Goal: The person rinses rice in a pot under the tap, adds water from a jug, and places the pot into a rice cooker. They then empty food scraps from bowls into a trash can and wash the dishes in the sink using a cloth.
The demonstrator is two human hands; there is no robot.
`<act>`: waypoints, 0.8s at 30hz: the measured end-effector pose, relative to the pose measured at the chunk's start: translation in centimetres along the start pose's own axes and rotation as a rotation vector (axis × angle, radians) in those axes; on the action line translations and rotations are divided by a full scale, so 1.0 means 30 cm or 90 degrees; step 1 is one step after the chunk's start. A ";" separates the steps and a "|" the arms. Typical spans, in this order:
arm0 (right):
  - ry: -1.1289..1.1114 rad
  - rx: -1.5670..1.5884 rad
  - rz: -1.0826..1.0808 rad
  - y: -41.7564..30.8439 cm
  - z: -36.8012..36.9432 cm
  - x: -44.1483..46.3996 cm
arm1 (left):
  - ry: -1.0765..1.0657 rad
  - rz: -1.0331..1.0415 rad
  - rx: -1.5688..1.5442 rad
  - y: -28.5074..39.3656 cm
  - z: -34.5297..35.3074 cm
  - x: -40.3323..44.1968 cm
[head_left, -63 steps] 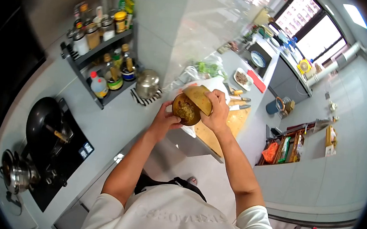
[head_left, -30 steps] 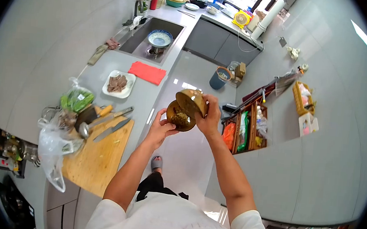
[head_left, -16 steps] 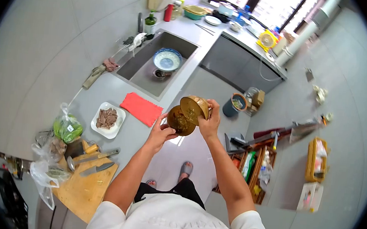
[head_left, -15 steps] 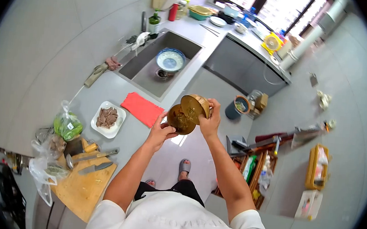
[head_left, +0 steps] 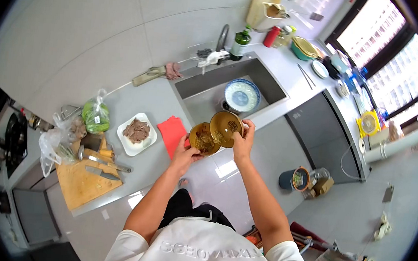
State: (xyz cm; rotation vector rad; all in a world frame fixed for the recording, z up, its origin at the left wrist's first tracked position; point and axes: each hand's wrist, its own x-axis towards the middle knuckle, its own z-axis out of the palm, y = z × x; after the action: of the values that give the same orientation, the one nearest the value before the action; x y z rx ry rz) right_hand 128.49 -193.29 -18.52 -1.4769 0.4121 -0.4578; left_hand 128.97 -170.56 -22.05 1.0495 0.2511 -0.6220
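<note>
Two amber-brown bowls are held up near the counter's front edge, just in front of the sink. My left hand (head_left: 185,154) grips the left bowl (head_left: 203,139), which has brownish bits and liquid inside. The right bowl (head_left: 225,128) is in my right hand (head_left: 243,142), tilted so that its inside shows, with dark bits on its wall. Its rim overlaps the left bowl. Beyond the bowls, a blue-and-white dish (head_left: 242,95) sits in the grey sink (head_left: 207,93). A red cloth (head_left: 172,134) lies on the counter just left of my left hand.
Sliced meat fills a white plate (head_left: 137,149) on the counter. Farther left are bagged greens (head_left: 96,115), a wooden cutting board (head_left: 77,183) and a knife (head_left: 102,173). A green bottle (head_left: 240,44) stands behind the sink. A bin (head_left: 293,178) stands on the floor.
The view has swung from the stove side, past the floor area, to the sink. Both bowls have stayed in my hands, and the right one has tipped so that more of its inside shows.
</note>
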 end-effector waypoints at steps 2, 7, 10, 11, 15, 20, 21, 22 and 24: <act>-0.024 0.013 0.046 0.033 0.068 0.068 | 0.024 0.010 -0.015 0.011 -0.030 0.061; -0.039 0.030 0.150 0.170 0.242 0.249 | 0.148 0.086 -0.094 0.073 -0.140 0.249; -0.054 0.052 0.217 0.216 0.332 0.328 | 0.177 0.077 -0.137 0.130 -0.204 0.353; -0.051 0.040 0.284 0.221 0.366 0.351 | 0.200 0.084 -0.153 0.136 -0.228 0.396; -0.065 0.067 0.336 0.328 0.466 0.442 | 0.248 0.139 -0.155 0.163 -0.327 0.530; -0.054 0.033 0.402 0.357 0.567 0.505 | 0.353 0.132 -0.201 0.235 -0.361 0.625; -0.059 0.039 0.408 0.374 0.579 0.519 | 0.362 0.133 -0.205 0.237 -0.367 0.644; -0.065 0.047 0.415 0.398 0.590 0.527 | 0.366 0.133 -0.196 0.241 -0.373 0.656; -0.087 0.036 0.435 0.439 0.594 0.551 | 0.381 0.133 -0.186 0.242 -0.378 0.668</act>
State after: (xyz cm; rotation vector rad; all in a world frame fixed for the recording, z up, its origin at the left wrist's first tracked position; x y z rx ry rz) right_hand 152.47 -186.47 -30.46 -1.2113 0.7478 0.1741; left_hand 150.41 -165.37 -31.88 0.9397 0.7217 -0.0637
